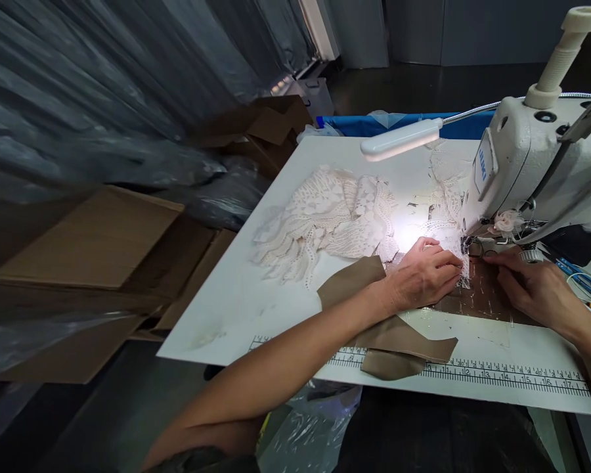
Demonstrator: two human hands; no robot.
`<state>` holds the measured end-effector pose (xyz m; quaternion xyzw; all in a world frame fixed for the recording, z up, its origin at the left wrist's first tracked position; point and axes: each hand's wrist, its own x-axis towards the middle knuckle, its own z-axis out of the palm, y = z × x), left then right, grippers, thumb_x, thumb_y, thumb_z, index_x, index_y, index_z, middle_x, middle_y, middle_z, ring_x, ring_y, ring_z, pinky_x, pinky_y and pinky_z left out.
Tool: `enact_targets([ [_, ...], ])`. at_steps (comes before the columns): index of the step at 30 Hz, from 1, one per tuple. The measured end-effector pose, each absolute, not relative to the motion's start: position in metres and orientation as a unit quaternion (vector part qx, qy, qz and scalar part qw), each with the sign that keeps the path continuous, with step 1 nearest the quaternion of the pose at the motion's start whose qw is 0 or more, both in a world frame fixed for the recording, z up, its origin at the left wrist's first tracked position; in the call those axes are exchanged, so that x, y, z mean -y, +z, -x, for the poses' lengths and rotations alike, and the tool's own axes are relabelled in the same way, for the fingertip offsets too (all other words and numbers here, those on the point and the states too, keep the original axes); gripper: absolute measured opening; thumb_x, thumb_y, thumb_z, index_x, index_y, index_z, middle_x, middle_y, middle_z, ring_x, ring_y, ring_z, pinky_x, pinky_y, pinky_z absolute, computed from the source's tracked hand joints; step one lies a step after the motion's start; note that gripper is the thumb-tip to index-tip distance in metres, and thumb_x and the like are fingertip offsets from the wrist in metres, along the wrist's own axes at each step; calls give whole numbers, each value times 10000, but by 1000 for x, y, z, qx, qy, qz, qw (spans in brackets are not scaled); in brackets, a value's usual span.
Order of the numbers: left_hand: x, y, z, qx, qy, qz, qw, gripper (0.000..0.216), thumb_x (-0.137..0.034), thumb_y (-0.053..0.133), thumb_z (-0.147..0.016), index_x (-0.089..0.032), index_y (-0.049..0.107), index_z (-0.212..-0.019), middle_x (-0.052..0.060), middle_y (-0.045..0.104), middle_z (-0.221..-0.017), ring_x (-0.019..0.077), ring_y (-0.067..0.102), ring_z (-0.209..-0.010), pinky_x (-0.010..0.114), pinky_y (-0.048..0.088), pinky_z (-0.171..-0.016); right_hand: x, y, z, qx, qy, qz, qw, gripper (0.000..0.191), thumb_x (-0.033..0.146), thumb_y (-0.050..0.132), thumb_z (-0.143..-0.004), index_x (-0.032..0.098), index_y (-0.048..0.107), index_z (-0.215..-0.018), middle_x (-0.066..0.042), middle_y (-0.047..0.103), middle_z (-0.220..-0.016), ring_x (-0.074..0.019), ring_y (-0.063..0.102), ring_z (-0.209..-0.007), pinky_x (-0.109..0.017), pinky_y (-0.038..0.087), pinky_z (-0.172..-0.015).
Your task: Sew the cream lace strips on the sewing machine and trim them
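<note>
Head view: your left hand [423,272] & right hand [536,289] lie flat, gripping nothing, pressing lace [446,223] onto tan fabric [349,282] at machine [522,157] foot. Seam looks part done; lace heap [325,217] lies left of machine.

Cream lace [325,220] is openwork and rough; tan cloth [354,282] smooth, matt; tabletop [236,302] smooth white, perhaps laminate; sewing machine [526,157] glossy white; boxes [98,236] matt brown cardboard

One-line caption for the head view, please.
At the sewing machine, left hand and right hand press tan fabric and lace on a white table, lit by the lamp.
</note>
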<state>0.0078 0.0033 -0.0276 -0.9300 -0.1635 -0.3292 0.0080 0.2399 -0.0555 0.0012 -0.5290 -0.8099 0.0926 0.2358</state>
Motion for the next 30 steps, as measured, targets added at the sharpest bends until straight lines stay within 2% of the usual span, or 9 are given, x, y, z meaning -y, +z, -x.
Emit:
enact_targets([
  [3,-4,-27,-8,175,-325,929,-30,210,-206,486,-1000,-164,634,-856,20,754,-953,130,651,-761,359,477,-849,57,-4,-238,834,93,489,239,333,204,427,-939,170,734,-1066,-91,719,-906,-206,693,-760,-331,570,-671],
  [7,-7,-24,-8,247,-363,887,-143,212,-233,491,-1000,-156,630,-860,20,717,-756,113,640,-669,284,514,-673,59,-14,-232,860,70,453,225,357,197,422,-949,188,700,-1173,-105,697,-993,-193,672,-790,-327,566,-695],
  [9,-8,-22,-9,262,-383,867,-180,204,-222,492,-994,-150,619,-852,40,712,-782,111,645,-682,263,526,-639,59,-15,-229,869,41,448,204,359,206,448,-942,200,694,-1204,-106,679,-984,-186,653,-757,-312,557,-660],
  [11,-8,-20,-9,253,-390,865,-190,181,-204,495,-988,-149,606,-855,69,719,-879,122,666,-777,268,551,-688,59,-14,-227,878,17,436,195,344,207,462,-932,194,717,-1163,-106,663,-958,-181,635,-724,-298,544,-624],
  [17,-6,-21,-7,199,-351,910,-101,191,-228,479,-1007,-150,612,-893,53,702,-898,140,650,-827,323,532,-782,61,-3,-224,892,36,403,204,317,189,476,-916,215,766,-1039,-97,655,-950,-189,642,-794,-312,548,-696],
  [21,-4,-25,-5,176,-294,939,-7,234,-235,455,-1014,-174,638,-880,10,708,-876,132,630,-765,449,478,-976,61,3,-224,895,73,387,210,324,167,468,-907,213,776,-997,-96,663,-921,-186,646,-812,-310,544,-733],
  [25,-4,-27,-4,163,-283,944,41,243,-224,452,-1012,-182,642,-865,-9,706,-893,112,604,-718,490,459,-1030,59,3,-230,856,145,432,245,344,184,452,-906,201,759,-1061,-86,679,-946,-176,665,-801,-298,542,-722],
  [28,-4,-26,-5,157,-289,942,61,241,-225,443,-1019,-182,632,-875,-6,700,-916,107,602,-723,494,464,-1031,56,-1,-235,809,147,513,245,365,232,442,-930,181,739,-1134,-73,654,-843,-173,654,-704,-289,524,-640],
  [30,-3,-25,-5,153,-302,938,75,230,-219,451,-1015,-182,622,-866,2,694,-931,107,601,-733,480,472,-1015,56,-5,-236,802,139,534,228,381,260,438,-947,176,719,-1191,-85,652,-867,-175,651,-703,-286,519,-628],
])
